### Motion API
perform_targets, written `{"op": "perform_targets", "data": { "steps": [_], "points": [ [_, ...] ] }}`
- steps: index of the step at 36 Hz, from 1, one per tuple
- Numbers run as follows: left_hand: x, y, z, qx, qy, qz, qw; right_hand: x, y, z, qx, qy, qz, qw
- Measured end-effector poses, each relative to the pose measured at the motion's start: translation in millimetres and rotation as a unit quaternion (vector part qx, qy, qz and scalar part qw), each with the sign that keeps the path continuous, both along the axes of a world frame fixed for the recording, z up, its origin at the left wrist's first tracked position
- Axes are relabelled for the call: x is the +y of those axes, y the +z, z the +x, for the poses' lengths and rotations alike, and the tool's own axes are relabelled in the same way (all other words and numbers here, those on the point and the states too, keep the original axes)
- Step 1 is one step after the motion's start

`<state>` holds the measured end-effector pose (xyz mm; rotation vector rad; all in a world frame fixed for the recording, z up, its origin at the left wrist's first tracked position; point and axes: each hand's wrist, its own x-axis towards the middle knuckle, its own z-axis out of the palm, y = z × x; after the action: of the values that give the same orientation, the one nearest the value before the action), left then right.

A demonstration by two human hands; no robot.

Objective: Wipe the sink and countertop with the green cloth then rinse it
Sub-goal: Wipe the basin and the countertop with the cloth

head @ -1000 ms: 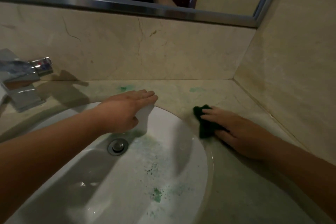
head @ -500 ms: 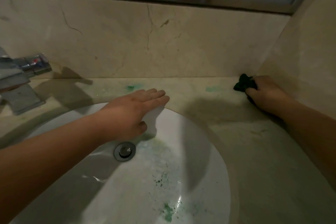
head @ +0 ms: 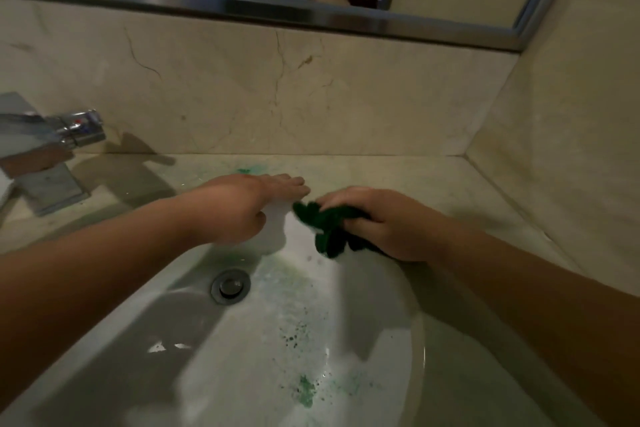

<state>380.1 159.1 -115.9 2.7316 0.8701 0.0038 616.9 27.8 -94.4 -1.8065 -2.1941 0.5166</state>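
The green cloth (head: 329, 229), a bunched, nubby dark wad, lies at the far rim of the sink (head: 242, 357), gripped by the curled fingers of the right hand (head: 388, 225); the palm hides part of it. Just beside, the left hand (head: 239, 208) rests straight, closed fingers on the glossy white rim, with the beige marble table (head: 433, 191) beyond.

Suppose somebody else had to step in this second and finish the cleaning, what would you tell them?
Left hand: open, lying flat on the far rim of the sink.
Right hand: grips the bunched green cloth at that same far rim.
Done: hard to judge; no water visibly runs from the tap.
Left: wipe the green smudge on the countertop, wipe the green specks in the sink, then rinse the cloth.
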Motion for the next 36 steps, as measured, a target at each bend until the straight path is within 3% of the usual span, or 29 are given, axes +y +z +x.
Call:
{"op": "perform_targets", "data": {
  "steps": [3,7,10,14,17,24,30,36],
  "points": [
    [1.0,2.9,2.9,0.006,-0.004,-0.010,1.000,-24.5,24.6,7.6,-0.004,-0.011,0.052,0.999],
    [2.6,-3.9,1.7,-0.009,-0.006,-0.013,1.000,-36.9,56.8,64.9,-0.021,-0.135,0.141,0.981],
    [4.9,-8.8,1.1,-0.014,-0.004,-0.007,1.000,-38.4,61.0,112.3,-0.090,-0.220,0.065,0.969],
    [4.0,-8.5,1.4,-0.017,-0.005,-0.005,1.000,-29.7,22.6,144.7,-0.115,-0.316,-0.035,0.941],
    [3.5,-8.1,1.1,-0.026,-0.009,0.001,1.000,-13.3,-13.5,149.2,-0.143,-0.333,-0.018,0.932],
    [-1.0,-2.0,-1.7,-0.039,0.031,-0.045,0.998,48.5,-26.4,86.8,-0.131,-0.258,0.015,0.957],
    [-4.6,-2.0,1.9,-0.046,0.049,-0.039,0.997,58.4,-32.6,-9.6,-0.113,-0.072,0.098,0.986],
    [-3.3,-11.3,-0.4,-0.045,0.028,-0.027,0.998,49.4,-16.8,21.2,-0.078,-0.100,0.016,0.992]
  ]
}}
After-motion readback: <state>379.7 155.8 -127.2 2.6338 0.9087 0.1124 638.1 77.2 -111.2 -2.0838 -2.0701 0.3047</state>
